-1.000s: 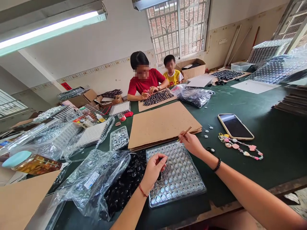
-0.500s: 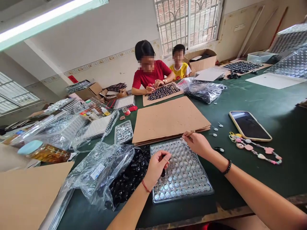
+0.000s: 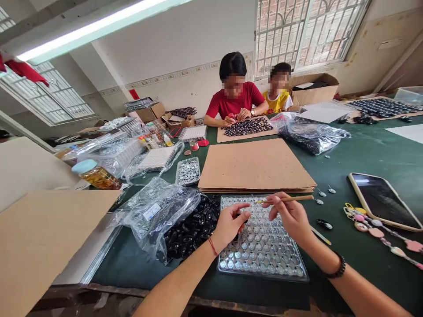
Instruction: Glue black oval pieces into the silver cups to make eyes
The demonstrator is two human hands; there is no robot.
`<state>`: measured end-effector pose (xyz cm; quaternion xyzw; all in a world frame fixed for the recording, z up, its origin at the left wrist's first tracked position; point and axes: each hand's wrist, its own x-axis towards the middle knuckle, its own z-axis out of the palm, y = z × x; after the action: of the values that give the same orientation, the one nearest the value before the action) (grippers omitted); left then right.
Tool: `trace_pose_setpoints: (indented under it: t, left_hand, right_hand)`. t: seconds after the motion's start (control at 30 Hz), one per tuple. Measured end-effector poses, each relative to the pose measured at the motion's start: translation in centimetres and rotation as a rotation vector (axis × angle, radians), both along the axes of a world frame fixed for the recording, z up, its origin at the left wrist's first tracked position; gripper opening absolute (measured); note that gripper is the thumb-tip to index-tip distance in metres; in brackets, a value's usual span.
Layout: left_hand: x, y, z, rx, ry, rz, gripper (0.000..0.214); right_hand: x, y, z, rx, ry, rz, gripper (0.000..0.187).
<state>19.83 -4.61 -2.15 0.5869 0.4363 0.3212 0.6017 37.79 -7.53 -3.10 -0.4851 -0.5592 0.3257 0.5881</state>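
Observation:
My right hand (image 3: 292,215) is closed around a thin brown wooden stick (image 3: 300,198) with a yellowish tip, held nearly level over the far part of a clear plastic tray (image 3: 262,278). Rows of round silvery pieces with thin wires fill that tray. Above its left side, my left hand (image 3: 228,226) has thumb and forefinger bent toward each other. A small black piece (image 3: 243,220) shows partly at those fingers; the rest of it is hidden. Left of the tray, glossy black pieces (image 3: 188,233) lie heaped at the mouth of a clear plastic bag (image 3: 155,207).
Stacked cardboard sheets (image 3: 256,165) lie beyond the tray. A tub of small silvery parts (image 3: 188,171) stands left of them. On the right are a phone (image 3: 385,198), a bead strap (image 3: 375,231) and a thin strip (image 3: 321,235). Across the table, a person in red (image 3: 234,99) works on black pieces.
The view has swung left. My right hand has turned, and the wooden stick now shows in it. My left hand's fingers have spread a little and point toward the stick's tip.

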Motion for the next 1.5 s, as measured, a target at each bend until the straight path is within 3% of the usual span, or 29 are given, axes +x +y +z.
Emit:
trace_pose_setpoints:
  t: [0.33, 0.57, 0.67, 0.8, 0.9, 1.03, 1.17, 1.27, 1.37, 1.5]
  left_hand:
    - [0.0, -0.1, 0.4, 0.020, -0.002, -0.022, 0.041]
    - [-0.9, -0.1, 1.4, 0.242, 0.120, -0.064, 0.035]
    - [-2.0, 1.6, 1.4, 0.259, 0.108, 0.067, 0.030]
    - [-5.3, 5.9, 1.6, 0.092, -0.131, 0.466, 0.034]
    - [-7.4, 8.1, 1.9, 0.050, -0.200, 0.551, 0.040]
    - [-5.8, 6.4, 1.8, 0.033, -0.206, 0.455, 0.038]
    - [-2.0, 2.5, 1.0, 0.006, -0.031, 0.145, 0.030]
    - [-0.8, 1.0, 0.3, 0.063, 0.127, -0.029, 0.029]
    - [-0.7, 0.8, -0.2, 0.122, 0.188, -0.061, 0.035]
    - [-0.7, 0.8, -0.2, 0.133, 0.219, -0.080, 0.036]
  right_hand:
    - [-1.6, -1.2, 0.1, 0.046, 0.018, 0.164, 0.030]
    - [-1.3, -1.6, 0.1, 0.083, 0.056, 0.127, 0.027]
    - [-0.6, -1.4, 0.3, 0.097, 0.139, 0.055, 0.025]
    - [0.2, -1.1, 0.8, 0.089, 0.203, -0.033, 0.025]
    - [0.1, -1.2, 1.0, 0.073, 0.184, -0.042, 0.026]
    - [-0.6, -1.5, 0.7, 0.090, 0.107, 0.001, 0.024]
    - [-1.0, -1.6, 0.2, 0.149, -0.057, 0.015, 0.018]
    - [-0.9, -1.6, 0.3, 0.225, -0.297, 0.000, 0.019]
    - [-0.9, -1.7, 0.6, 0.292, -0.458, 0.031, 0.021]
    - [-1.3, -1.8, 0.8, 0.292, -0.509, 0.079, 0.021]
